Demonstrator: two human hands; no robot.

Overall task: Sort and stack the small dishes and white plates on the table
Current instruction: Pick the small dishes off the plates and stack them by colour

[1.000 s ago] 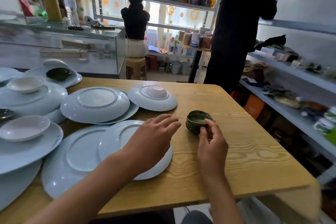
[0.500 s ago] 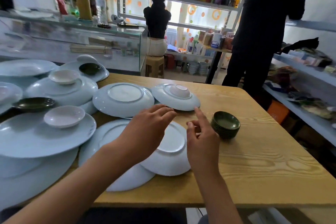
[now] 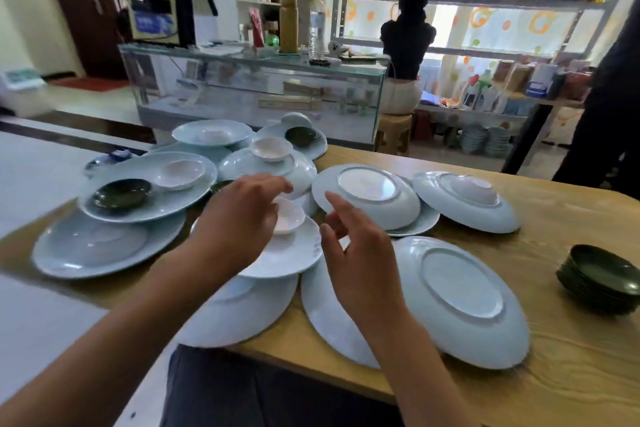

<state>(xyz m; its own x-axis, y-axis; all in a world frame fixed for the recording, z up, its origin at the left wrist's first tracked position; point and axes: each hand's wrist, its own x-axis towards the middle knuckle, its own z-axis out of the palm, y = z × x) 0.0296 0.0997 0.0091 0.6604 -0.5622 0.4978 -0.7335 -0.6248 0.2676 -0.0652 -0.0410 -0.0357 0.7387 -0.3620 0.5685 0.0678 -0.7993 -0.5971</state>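
Observation:
Many white plates, some upside down, overlap across the wooden table point(image 3: 571, 374). A stack of small dark green dishes point(image 3: 601, 279) stands at the right. My left hand point(image 3: 239, 218) hovers with loose fingers over a small white dish point(image 3: 289, 218) that sits on a white plate point(image 3: 294, 253); I cannot tell whether it touches the dish. My right hand point(image 3: 360, 253) is beside it, fingers spread, holding nothing. More small dishes lie on plates to the left: a green dish point(image 3: 123, 192), a white dish point(image 3: 180, 174), another white dish point(image 3: 272, 149) and a green dish at the back point(image 3: 300, 136).
An upside-down plate point(image 3: 460, 298) lies near the front edge, two more point(image 3: 367, 196) point(image 3: 465, 199) behind it. A glass counter point(image 3: 256, 87) stands beyond the table. A person in dark clothes point(image 3: 609, 107) stands at the far right by the shelves.
My view has swung left. My right hand has let go of the green dish stack and moved left with my left hand, over the small white dish.

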